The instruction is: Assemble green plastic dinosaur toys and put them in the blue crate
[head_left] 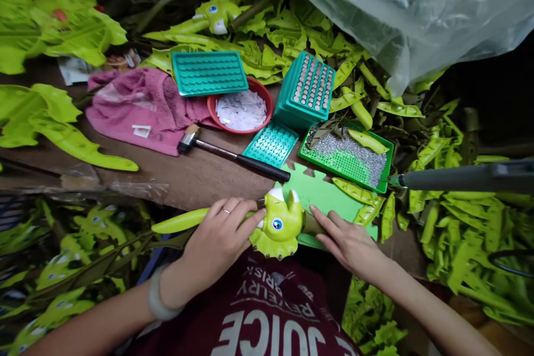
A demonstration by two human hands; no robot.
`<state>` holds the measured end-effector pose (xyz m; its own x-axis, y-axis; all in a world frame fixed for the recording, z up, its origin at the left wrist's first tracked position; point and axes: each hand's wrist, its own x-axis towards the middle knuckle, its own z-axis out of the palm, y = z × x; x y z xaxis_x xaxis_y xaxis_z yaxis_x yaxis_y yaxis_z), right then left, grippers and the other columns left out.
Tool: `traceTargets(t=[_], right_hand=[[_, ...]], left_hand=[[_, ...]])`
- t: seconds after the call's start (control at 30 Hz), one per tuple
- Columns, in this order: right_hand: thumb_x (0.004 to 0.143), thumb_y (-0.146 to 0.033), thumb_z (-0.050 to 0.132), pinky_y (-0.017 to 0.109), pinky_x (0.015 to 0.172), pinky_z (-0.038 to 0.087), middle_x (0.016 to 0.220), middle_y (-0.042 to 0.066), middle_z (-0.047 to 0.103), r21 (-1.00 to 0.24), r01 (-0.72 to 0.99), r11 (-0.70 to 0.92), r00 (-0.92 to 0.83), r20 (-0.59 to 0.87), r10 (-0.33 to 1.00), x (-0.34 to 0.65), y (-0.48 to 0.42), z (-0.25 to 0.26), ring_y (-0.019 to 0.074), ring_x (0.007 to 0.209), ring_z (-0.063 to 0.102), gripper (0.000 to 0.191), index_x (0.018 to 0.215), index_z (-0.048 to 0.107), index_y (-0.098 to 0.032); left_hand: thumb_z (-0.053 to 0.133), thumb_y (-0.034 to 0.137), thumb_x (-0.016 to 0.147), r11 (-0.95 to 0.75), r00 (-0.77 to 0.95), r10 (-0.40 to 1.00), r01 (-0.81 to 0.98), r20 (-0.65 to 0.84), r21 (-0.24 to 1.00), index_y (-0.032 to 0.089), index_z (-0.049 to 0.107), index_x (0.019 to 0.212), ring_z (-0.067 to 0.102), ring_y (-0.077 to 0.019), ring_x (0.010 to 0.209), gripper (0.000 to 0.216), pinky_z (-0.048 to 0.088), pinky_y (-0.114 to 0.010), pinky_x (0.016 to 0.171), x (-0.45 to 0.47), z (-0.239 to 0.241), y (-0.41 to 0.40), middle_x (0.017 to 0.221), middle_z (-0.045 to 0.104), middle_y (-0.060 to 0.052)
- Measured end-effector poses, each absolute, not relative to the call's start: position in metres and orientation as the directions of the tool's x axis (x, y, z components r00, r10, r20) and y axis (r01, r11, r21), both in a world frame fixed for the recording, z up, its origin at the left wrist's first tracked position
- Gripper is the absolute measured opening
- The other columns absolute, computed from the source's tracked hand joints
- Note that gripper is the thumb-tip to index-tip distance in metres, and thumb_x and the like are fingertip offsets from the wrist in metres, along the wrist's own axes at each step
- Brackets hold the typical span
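A yellow-green horned dinosaur-head toy (278, 236) with a blue eye, a frill and a long tapering tail piece lies between my hands, near the table's front edge. My left hand (219, 239), wearing a ring and a pale bangle, is closed over it behind the head. On the other side, my right hand (346, 239) has its index finger and thumb on either side of a dark olive part that joins the head. Its other fingers are partly hidden. Beneath the toy and right hand is a light green foam mat (319, 194).
A black-handled hammer (225, 156), a red bowl (269, 114) of white pieces and teal trays (211, 73) lie beyond. A green tray (387, 161) of screws sits right, near an electric screwdriver (467, 178). Yellow-green shells (475, 267) heap around; a plastic bag (417, 16) hangs above.
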<state>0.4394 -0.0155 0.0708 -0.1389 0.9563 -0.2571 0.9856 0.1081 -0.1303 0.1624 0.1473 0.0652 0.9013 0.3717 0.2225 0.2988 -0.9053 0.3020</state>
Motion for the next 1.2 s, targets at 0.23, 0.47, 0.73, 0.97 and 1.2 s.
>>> traceTargets(t=[0.23, 0.47, 0.73, 0.97, 1.2], right_hand=[[0.105, -0.046, 0.036, 0.029, 0.047, 0.037, 0.095, 0.008, 0.065, 0.034, 0.982, 0.187, -0.178, -0.184, 0.967, 0.439, -0.015, 0.054, 0.0184, 0.060, 0.063, 0.063, 0.160, 0.023, -0.018], [0.107, -0.046, 0.031, 0.028, 0.046, 0.036, 0.096, 0.009, 0.064, 0.075, 0.988, 0.134, -0.124, -0.124, 0.984, 0.431, -0.019, 0.055, 0.0182, 0.063, 0.063, 0.059, 0.158, 0.024, -0.016], [0.105, -0.044, 0.042, 0.032, 0.056, 0.044, 0.092, 0.008, 0.062, 0.215, 0.966, 0.145, -0.093, -0.236, 0.967, 0.425, -0.012, 0.068, 0.0238, 0.076, 0.063, 0.062, 0.158, 0.025, -0.018], [0.106, -0.040, 0.040, 0.033, 0.062, 0.051, 0.104, 0.013, 0.065, 0.130, 0.973, 0.192, -0.170, -0.165, 0.972, 0.425, -0.015, 0.067, 0.0256, 0.091, 0.063, 0.058, 0.153, 0.031, -0.008], [0.100, -0.022, 0.048, 0.038, 0.069, 0.050, 0.100, 0.015, 0.065, 0.270, 0.961, 0.063, -0.050, -0.057, 0.997, 0.393, -0.022, 0.084, 0.0271, 0.091, 0.060, 0.050, 0.146, 0.041, -0.004]], left_hand=[[0.062, 0.006, 0.083, -0.891, 0.904, 0.399, 0.343, 0.153, 0.298, 0.018, 0.065, 0.121, 0.059, -0.0293, 0.101, 0.040, 0.048, -0.042, 0.082, 0.161, 0.064, 0.146, 0.112, 0.067, -0.011], [0.074, 0.007, 0.077, -0.874, 0.914, 0.395, 0.343, 0.091, 0.345, 0.018, 0.064, 0.122, 0.059, -0.0292, 0.100, 0.047, 0.049, -0.042, 0.081, 0.163, 0.066, 0.155, 0.112, 0.066, -0.010], [0.063, 0.009, 0.085, -0.946, 0.929, 0.307, 0.274, 0.209, 0.170, 0.011, 0.065, 0.119, 0.057, -0.0313, 0.100, 0.033, 0.049, -0.045, 0.086, 0.164, 0.072, 0.142, 0.110, 0.066, -0.014], [0.061, 0.006, 0.082, -0.943, 0.920, 0.318, 0.282, 0.231, 0.174, 0.013, 0.064, 0.120, 0.058, -0.0326, 0.102, 0.038, 0.050, -0.045, 0.084, 0.157, 0.064, 0.131, 0.113, 0.065, -0.015], [0.059, 0.004, 0.080, -0.883, 0.914, 0.372, 0.294, 0.163, 0.366, 0.019, 0.062, 0.121, 0.059, -0.0282, 0.101, 0.044, 0.049, -0.040, 0.081, 0.153, 0.080, 0.126, 0.113, 0.066, -0.009]])
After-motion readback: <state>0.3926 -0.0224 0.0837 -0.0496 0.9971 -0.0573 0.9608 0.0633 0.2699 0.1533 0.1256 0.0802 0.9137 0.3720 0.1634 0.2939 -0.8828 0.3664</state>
